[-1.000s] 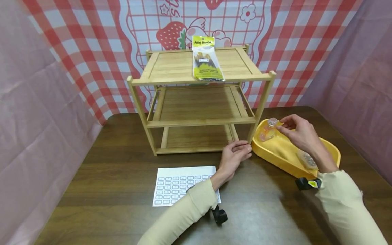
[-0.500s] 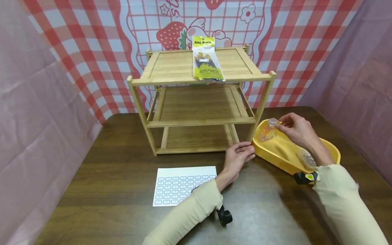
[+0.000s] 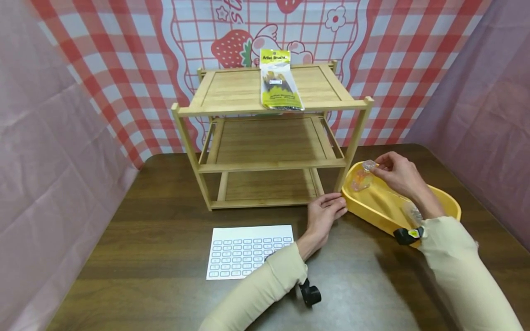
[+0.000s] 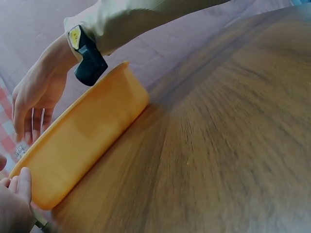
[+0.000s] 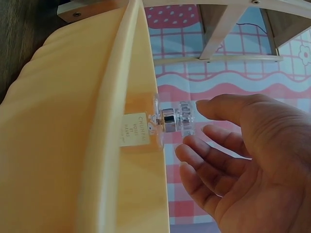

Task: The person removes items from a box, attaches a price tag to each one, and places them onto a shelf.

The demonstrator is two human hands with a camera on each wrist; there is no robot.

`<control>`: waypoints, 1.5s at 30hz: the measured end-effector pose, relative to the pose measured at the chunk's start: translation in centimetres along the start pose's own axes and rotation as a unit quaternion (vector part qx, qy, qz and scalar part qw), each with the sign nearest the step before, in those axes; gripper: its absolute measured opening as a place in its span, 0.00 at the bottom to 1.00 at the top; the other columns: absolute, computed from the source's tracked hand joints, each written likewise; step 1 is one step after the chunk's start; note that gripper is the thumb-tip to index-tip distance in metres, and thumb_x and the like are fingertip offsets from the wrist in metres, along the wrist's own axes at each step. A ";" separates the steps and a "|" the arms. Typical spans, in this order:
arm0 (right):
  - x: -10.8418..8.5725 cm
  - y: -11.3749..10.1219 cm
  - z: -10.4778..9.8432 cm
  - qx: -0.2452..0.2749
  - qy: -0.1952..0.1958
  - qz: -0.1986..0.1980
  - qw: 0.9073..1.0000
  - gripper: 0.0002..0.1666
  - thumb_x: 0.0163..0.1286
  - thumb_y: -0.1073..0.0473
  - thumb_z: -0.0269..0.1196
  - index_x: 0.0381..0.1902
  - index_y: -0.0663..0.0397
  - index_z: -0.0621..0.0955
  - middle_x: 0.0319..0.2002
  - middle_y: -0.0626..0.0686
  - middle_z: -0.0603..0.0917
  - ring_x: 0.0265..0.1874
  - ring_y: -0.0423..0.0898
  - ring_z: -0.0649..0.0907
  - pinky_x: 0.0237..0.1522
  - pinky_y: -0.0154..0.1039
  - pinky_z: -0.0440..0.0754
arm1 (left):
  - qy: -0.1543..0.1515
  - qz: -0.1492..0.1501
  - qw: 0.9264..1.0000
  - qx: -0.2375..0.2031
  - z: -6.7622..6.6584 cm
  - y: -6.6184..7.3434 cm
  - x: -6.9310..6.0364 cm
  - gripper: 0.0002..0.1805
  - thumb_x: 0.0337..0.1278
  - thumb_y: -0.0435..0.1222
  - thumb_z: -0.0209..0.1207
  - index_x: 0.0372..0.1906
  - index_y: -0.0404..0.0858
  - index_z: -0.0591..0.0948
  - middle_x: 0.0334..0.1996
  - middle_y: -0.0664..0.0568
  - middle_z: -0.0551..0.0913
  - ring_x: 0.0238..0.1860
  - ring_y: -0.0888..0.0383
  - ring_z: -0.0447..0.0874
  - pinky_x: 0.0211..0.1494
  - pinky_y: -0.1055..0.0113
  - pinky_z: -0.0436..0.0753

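Note:
A clear perfume bottle (image 3: pixel 361 180) with a faceted cap stands in the yellow tray (image 3: pixel 368 217), near its left end. The right wrist view shows the perfume bottle's label (image 5: pixel 135 130) and silver collar. My right hand (image 3: pixel 399 172) is over the tray, its thumb and loosely bent fingers beside the cap with a small gap. My left hand (image 3: pixel 325 216) touches the tray's near left wall with extended fingers. A second clear item (image 3: pixel 411 212) lies in the tray, partly hidden by my right wrist.
A three-level wooden shelf (image 3: pixel 273 164) stands left of the tray, its right front post close to it. An artist brush pack (image 3: pixel 281 87) lies on top. A sheet of labels (image 3: pixel 240 253) lies on the table, partly under my left forearm.
My left hand has slid a little to the right along the table to the tray. My right hand has shifted slightly up and left, nearer the bottle's cap.

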State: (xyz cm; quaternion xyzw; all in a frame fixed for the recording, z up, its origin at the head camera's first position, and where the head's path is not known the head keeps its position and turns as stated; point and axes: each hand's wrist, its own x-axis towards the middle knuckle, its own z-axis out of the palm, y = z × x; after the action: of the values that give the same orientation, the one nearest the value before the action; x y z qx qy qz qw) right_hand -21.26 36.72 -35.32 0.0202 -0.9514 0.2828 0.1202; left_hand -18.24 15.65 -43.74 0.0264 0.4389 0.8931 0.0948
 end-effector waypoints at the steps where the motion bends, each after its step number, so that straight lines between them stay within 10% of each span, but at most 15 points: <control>1: 0.1 0.0 0.0 0.000 -0.001 0.000 1.000 0.22 0.75 0.54 0.65 0.52 0.70 0.77 0.43 0.67 0.83 0.41 0.58 0.81 0.36 0.35 0.74 | 0.002 0.002 1.000 -0.001 0.1 -0.1 0.0 0.12 0.60 0.16 0.61 0.49 0.18 0.81 0.37 0.38 0.87 0.33 0.58 0.85 0.42 0.69 0.88; 18: 1.1 0.3 0.5 0.002 -0.026 0.000 1.000 0.25 0.77 0.56 0.63 0.57 0.75 0.73 0.50 0.75 0.79 0.49 0.67 0.78 0.47 0.60 0.77 | 0.048 0.028 0.998 -0.006 1.6 -0.9 0.1 0.09 0.55 0.15 0.63 0.42 0.21 0.83 0.29 0.49 0.83 0.29 0.60 0.84 0.39 0.70 0.88; 45: 1.8 0.2 1.2 0.000 -0.036 -0.013 0.999 0.23 0.77 0.59 0.62 0.59 0.74 0.75 0.49 0.73 0.81 0.48 0.67 0.80 0.47 0.60 0.77 | 0.135 0.057 0.989 0.010 3.3 -1.5 -0.4 0.10 0.50 0.17 0.66 0.38 0.27 0.83 0.27 0.48 0.84 0.25 0.60 0.83 0.37 0.67 0.88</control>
State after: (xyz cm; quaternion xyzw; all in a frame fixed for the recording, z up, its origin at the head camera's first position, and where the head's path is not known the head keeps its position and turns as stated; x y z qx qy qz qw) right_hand -23.33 36.25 -35.94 0.0423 -0.9547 0.2807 0.0894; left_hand -17.20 19.04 -42.94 -0.0689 0.4546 0.8879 -0.0169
